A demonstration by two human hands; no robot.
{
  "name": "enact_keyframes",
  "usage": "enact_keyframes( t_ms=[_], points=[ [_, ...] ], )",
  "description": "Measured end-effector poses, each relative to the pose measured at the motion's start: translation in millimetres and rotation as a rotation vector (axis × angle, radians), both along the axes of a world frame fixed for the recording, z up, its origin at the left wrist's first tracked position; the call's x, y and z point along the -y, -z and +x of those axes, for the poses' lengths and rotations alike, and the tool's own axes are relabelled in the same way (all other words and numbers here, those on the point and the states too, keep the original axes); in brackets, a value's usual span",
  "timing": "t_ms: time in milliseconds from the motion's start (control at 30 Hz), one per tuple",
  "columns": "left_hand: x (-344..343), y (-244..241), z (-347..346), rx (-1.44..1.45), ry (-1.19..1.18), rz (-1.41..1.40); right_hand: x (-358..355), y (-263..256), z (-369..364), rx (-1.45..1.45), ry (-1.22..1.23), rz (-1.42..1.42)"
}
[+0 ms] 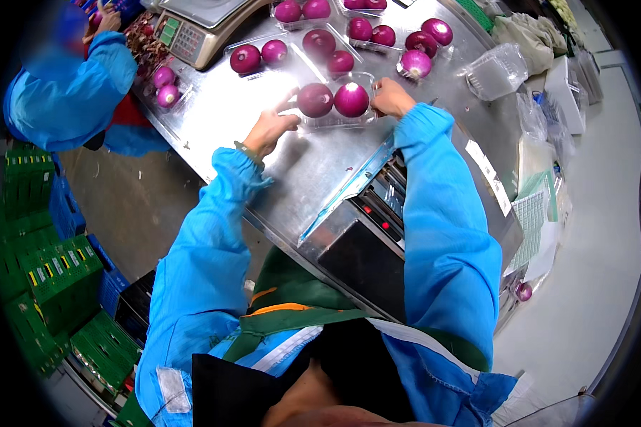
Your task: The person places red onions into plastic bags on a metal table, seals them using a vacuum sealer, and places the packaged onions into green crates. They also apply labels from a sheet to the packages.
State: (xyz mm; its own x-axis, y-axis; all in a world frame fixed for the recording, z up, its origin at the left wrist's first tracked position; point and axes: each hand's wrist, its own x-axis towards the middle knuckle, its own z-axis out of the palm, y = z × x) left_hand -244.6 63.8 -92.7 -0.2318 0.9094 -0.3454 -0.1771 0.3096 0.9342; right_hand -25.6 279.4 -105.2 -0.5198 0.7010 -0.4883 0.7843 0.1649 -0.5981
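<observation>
A clear plastic tray point(335, 123) with two peeled red onions, one dark point(315, 100) and one brighter point(351, 100), lies on the steel table between my hands. My right hand point(391, 98) has its fingers at the tray's right edge; whether they grip it cannot be told. My left hand point(271, 128) is at the tray's left side with thumb and forefinger apart, holding nothing. More trays with red onions point(245, 58) stand beyond. Close to my right forearm is a film-wrapping machine point(363, 245) with red lights.
A digital scale point(192, 37) stands at the upper left, near onion skins point(141, 45) and a co-worker's blue sleeve point(69, 107). Stacked empty clear trays point(495, 71) lie at the right. Green crates point(59, 267) are stacked at the lower left.
</observation>
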Motion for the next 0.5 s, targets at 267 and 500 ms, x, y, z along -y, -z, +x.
enact_keyframes(
  t_ms=[267, 500],
  points=[
    [-1.3, -132.6, 104.4, -0.066, 0.33, 0.262, 114.3, -165.4, 172.8, -0.539, 0.421, 0.08],
    [-26.1, -113.8, 234.1, -0.263, 0.652, 0.331, 189.4, -142.6, 322.8, -0.235, 0.645, 0.314]
  ],
)
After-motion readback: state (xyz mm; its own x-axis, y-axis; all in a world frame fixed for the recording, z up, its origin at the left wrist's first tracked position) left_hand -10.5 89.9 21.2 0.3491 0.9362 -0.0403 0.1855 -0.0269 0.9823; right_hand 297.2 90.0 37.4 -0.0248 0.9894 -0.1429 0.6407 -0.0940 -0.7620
